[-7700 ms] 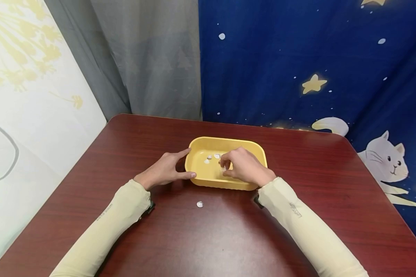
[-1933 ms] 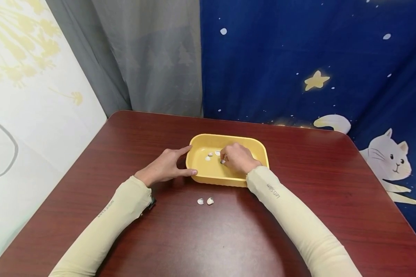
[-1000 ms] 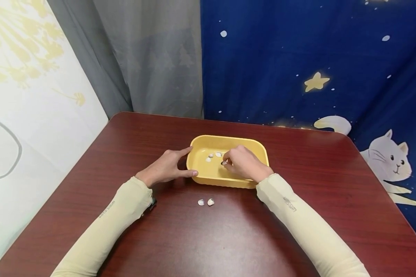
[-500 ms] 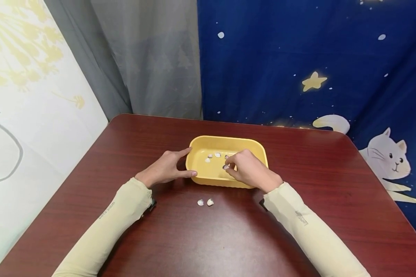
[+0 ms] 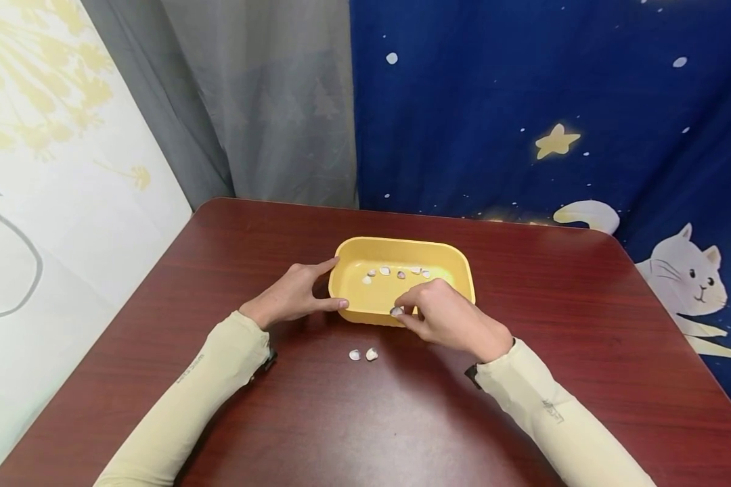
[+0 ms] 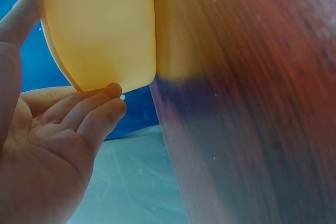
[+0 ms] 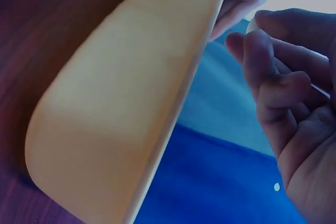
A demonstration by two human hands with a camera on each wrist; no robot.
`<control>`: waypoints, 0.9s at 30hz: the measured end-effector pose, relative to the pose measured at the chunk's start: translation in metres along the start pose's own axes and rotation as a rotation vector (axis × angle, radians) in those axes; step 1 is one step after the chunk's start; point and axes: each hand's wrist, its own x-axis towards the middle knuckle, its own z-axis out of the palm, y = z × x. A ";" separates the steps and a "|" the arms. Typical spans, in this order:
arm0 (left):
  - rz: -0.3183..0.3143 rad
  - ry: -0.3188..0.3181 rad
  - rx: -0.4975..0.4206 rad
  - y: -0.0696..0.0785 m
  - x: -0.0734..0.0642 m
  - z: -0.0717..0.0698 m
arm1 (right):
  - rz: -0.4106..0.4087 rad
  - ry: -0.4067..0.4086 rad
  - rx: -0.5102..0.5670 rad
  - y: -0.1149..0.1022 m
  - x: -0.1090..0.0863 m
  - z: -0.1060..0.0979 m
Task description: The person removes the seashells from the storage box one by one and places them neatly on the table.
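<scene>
The right hand (image 7: 295, 109), at the frame's right, pinches a small pale object (image 7: 252, 26) while a yellow tub (image 7: 105, 98) slants across the left.

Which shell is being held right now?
The shell pinched in the right hand, between thumb and fingertip. Two others lie on the table in front of the yellow tub; the rest lie inside it.

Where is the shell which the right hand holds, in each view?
Head: the shell is slightly below and right of centre, pinched by the right hand.
Left wrist: not visible.
Right wrist: upper right, the shell shows as a pale sliver.
Shared landmark: the yellow tub, seen in all three views.
</scene>
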 end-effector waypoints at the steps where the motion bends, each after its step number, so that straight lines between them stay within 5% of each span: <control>1: 0.000 0.002 0.002 0.000 0.000 0.000 | -0.008 -0.006 0.008 -0.002 -0.001 0.001; 27: -0.009 -0.002 -0.009 -0.002 0.001 0.001 | -0.056 -0.082 -0.176 -0.015 -0.009 0.033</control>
